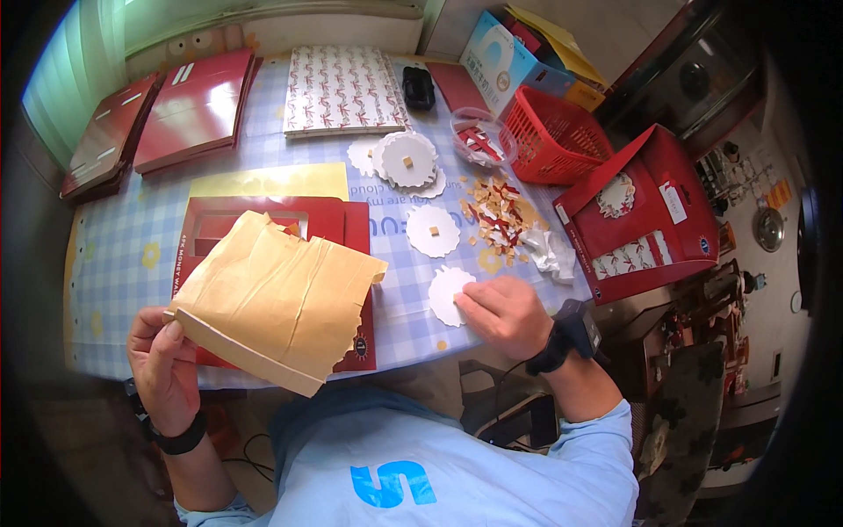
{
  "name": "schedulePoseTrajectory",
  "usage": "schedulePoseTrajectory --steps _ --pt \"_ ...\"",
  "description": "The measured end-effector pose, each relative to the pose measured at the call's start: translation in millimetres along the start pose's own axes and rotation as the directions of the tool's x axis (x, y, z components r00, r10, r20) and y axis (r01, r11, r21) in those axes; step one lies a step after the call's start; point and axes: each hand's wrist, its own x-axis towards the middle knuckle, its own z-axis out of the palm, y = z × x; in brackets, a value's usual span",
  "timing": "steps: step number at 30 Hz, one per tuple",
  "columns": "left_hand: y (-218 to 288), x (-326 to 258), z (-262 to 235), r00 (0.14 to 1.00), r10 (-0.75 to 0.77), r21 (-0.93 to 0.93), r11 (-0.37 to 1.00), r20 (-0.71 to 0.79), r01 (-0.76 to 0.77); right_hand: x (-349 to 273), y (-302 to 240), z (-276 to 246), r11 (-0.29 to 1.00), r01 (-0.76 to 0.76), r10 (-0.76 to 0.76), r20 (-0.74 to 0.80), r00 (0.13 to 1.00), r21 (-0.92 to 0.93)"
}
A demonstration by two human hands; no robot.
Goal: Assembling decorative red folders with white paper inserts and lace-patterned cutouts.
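My left hand (164,360) is closed on the lower left corner of a creased tan paper-backed sheet (272,294) with ragged, torn edges. That sheet is held over dark red card packaging with a window (211,209). At the table's front, the fingertips of my right hand (507,314) are pinched together and pressed on a white scalloped paper disc (446,290). Whatever lies under the fingertips is too small to make out. Just beyond sits another scalloped disc (428,239) with a small tan square on it. Farther back is a stack of similar discs (399,176), the top one also bearing a square.
Torn tan and red scraps (499,215) and crumpled white tissue (551,255) lie right of the discs. Behind them stand a clear tub (483,140), a red basket (571,132) and a blue box (492,53). Red folders (195,105) and patterned sheets (342,88) are stacked at the back.
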Motion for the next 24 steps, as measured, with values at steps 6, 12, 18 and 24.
schedulePoseTrajectory --steps 6,12,18,24 --pt "1 -1 0 1.000 0.005 0.005 1.000 -0.002 -0.005 0 -12 -9 0.988 0.062 -0.036 0.179 0.983 -0.143" --pt "3 -1 0 0.999 0.043 0.007 0.999 -0.002 -0.043 -5 6 -18 0.903 -0.245 0.199 0.163 0.966 0.352" --pt "26 -5 -6 0.999 0.037 -0.013 0.999 -0.031 -0.037 12 6 -36 0.682 -0.584 0.539 0.238 0.808 0.440" --pt "40 1 -26 0.997 0.073 -0.111 0.991 -0.029 -0.076 24 14 -22 0.813 -0.548 0.465 0.349 0.813 0.194"
